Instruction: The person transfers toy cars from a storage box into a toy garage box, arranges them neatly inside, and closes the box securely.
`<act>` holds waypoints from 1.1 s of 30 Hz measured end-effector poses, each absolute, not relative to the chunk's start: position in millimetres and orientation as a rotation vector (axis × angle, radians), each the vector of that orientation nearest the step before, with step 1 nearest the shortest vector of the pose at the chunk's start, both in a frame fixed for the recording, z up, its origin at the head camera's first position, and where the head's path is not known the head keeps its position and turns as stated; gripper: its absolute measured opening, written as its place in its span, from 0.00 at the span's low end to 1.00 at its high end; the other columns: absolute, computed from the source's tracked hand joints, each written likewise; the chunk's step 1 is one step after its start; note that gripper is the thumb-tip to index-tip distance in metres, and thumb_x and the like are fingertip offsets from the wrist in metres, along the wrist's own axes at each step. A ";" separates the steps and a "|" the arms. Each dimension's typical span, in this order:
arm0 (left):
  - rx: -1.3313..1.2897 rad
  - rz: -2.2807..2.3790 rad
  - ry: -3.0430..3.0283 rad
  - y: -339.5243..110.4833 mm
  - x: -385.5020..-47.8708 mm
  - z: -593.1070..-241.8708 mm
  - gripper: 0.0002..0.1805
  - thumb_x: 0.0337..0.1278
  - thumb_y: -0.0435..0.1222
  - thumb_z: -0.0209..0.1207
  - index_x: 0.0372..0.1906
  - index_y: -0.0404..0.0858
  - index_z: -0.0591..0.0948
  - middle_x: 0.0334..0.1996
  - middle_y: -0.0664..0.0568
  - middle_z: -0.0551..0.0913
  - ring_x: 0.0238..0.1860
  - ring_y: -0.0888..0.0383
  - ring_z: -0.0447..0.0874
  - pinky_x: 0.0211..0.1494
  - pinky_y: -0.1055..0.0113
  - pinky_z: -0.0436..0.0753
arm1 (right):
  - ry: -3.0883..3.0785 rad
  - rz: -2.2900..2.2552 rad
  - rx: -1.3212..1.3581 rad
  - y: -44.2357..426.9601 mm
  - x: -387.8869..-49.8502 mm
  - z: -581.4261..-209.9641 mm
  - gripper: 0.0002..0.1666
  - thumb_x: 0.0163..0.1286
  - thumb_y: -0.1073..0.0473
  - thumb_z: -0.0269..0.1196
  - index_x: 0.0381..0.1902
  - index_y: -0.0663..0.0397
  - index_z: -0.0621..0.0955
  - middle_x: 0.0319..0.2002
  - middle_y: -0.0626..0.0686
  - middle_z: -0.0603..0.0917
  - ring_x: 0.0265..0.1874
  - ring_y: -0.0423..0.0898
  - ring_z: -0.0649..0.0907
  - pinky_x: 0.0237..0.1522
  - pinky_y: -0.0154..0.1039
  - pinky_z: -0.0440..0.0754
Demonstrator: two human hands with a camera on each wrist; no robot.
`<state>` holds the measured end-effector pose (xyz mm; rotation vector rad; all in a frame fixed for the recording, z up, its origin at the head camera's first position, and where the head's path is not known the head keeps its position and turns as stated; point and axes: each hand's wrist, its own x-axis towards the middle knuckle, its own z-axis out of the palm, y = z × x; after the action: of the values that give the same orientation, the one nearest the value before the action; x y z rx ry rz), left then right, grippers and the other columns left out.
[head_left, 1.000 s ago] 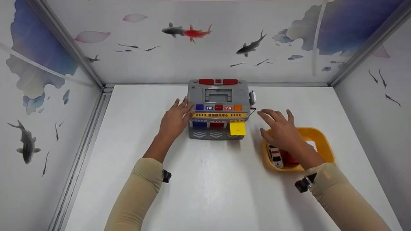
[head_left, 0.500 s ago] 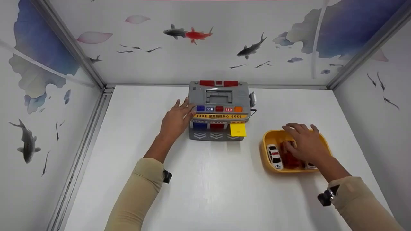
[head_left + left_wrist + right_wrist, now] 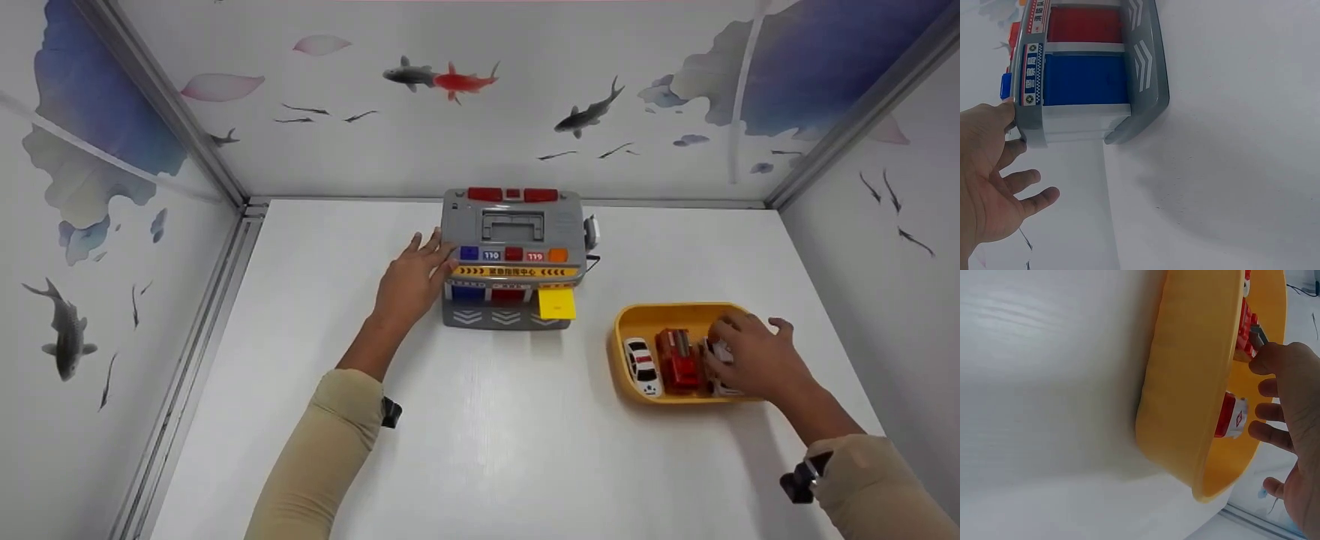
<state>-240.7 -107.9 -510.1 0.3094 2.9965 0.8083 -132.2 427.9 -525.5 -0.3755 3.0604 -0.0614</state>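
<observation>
My left hand [image 3: 409,289] touches the left side of a grey toy station [image 3: 514,217], its thumb near the front upper edge. In the left wrist view the thumb and one finger of this hand [image 3: 994,174] meet the station's corner beside the blue door [image 3: 1086,80]; other fingers stand free. My right hand [image 3: 761,356] is over the right end of a yellow basket [image 3: 626,319], by a partly hidden white toy vehicle [image 3: 721,352]. The right wrist view shows the right hand's fingers [image 3: 1275,424] spread near a white-and-red toy [image 3: 1237,417], not closed round it.
A white toy car [image 3: 642,366] and a red toy truck [image 3: 679,361] lie in the basket. A yellow card [image 3: 556,304] hangs at the station's front right, and a grey-white handset [image 3: 592,232] is on its right side. Printed walls surround the white table [image 3: 480,450].
My right hand has moved from beside the station to the right, over the basket and on to its right end, uncovering the red truck. My left hand stays at the station.
</observation>
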 end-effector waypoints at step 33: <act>0.273 0.765 2.983 -105.9 -240.9 -508.1 0.31 0.88 0.58 0.49 0.84 0.53 0.72 0.88 0.56 0.63 0.90 0.43 0.57 0.88 0.37 0.66 | 2.807 -0.017 -0.360 441.7 -140.5 -539.6 0.57 0.52 0.52 0.89 0.77 0.54 0.75 0.76 0.73 0.67 0.74 0.79 0.62 0.61 0.92 0.64</act>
<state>-240.9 -105.9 -508.1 0.2732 2.9833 0.7646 -140.5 441.7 -539.6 -0.3598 2.8069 -0.0174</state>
